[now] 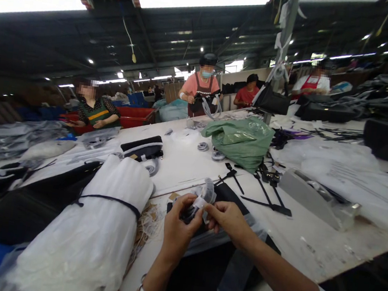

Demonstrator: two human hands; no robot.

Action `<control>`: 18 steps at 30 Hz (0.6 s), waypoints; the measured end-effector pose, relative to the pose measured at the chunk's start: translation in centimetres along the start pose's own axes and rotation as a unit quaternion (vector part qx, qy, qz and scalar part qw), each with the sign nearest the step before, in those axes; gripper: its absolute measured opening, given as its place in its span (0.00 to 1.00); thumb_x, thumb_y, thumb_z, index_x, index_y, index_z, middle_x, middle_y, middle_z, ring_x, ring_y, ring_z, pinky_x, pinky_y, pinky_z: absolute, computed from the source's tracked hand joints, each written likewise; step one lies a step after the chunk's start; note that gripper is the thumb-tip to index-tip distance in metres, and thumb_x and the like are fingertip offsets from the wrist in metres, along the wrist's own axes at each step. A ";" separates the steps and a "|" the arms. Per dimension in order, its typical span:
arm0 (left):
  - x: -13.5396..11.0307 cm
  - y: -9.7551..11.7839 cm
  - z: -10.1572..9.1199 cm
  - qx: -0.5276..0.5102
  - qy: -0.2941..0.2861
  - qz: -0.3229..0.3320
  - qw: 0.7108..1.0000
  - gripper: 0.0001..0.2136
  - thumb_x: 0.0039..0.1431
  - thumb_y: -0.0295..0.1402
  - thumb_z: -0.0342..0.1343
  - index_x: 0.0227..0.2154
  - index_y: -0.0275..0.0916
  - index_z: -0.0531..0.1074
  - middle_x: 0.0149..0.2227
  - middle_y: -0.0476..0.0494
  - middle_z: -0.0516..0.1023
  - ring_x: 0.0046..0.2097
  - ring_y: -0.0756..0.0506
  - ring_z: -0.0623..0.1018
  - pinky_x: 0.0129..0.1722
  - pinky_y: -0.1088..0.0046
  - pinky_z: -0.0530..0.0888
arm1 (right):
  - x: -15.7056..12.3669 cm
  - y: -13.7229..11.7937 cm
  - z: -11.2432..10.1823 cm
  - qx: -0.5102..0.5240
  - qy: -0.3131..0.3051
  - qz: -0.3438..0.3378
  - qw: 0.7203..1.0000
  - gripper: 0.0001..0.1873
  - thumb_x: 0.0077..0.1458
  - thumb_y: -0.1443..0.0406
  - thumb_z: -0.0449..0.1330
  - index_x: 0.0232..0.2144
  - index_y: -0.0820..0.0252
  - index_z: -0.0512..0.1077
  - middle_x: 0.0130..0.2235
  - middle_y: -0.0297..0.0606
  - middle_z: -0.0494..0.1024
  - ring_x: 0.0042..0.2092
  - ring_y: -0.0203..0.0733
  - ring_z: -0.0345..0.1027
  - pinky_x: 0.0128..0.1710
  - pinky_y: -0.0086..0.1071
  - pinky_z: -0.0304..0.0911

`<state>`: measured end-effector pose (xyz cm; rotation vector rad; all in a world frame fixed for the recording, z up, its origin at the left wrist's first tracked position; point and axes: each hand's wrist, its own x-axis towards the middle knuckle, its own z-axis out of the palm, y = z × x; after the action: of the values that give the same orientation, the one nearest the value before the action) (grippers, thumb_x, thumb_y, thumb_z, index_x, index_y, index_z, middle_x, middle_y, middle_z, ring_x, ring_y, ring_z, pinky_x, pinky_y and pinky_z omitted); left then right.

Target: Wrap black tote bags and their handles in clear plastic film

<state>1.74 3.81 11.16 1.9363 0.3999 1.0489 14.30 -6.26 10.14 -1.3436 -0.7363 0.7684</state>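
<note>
Between my hands is a coiled grey strap (208,191) with a white band or piece of tape around it. My left hand (180,221) grips the coil from the left, its thumb and fingers bent around it. From the right, my right hand (229,219) pinches at the white band with thumb and fingertips; part of what it holds is hidden. Underneath lies a flat black bag (199,276), partly covered by a strip of clear plastic (234,278).
Left stands a roll of white plastic sleeves (100,219) tied with black cord. A green plastic bag (240,139), black straps (269,195) and a grey tape dispenser (315,198) lie on the white table (176,174). Several people are at work beyond.
</note>
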 end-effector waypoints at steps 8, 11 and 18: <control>1.2 0.9 -0.7 -0.114 -0.028 -0.097 0.988 0.19 0.57 0.37 0.62 0.50 0.39 0.66 0.45 0.39 0.79 0.45 0.44 0.79 0.44 0.70 0.74 | 1.7 1.8 -1.2 -0.019 -0.021 0.005 1.000 0.26 0.48 0.44 0.65 0.26 0.64 0.75 0.23 0.37 0.78 0.22 0.36 0.70 0.23 0.28 0.63; 1.6 1.1 -0.9 -0.121 -0.021 -0.112 0.986 0.21 0.57 0.39 0.62 0.50 0.40 0.65 0.45 0.38 0.80 0.43 0.44 0.80 0.40 0.71 0.74 | 0.7 1.5 -1.4 -0.023 0.018 -0.014 0.999 0.25 0.53 0.46 0.63 0.34 0.64 0.77 0.29 0.40 0.81 0.28 0.40 0.74 0.30 0.32 0.68; 1.2 0.2 0.5 -0.072 -0.040 -0.073 0.994 0.17 0.57 0.37 0.62 0.47 0.39 0.68 0.44 0.41 0.79 0.47 0.44 0.78 0.49 0.68 0.73 | -2.0 -2.2 1.2 0.239 -0.036 -0.054 0.969 0.31 0.56 0.56 0.66 0.59 0.54 0.65 0.47 0.38 0.80 0.49 0.43 0.73 0.57 0.39 0.63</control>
<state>2.79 4.18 11.82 1.7865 0.4025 0.8790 12.36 -7.37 12.37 -0.8384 -0.6241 0.8465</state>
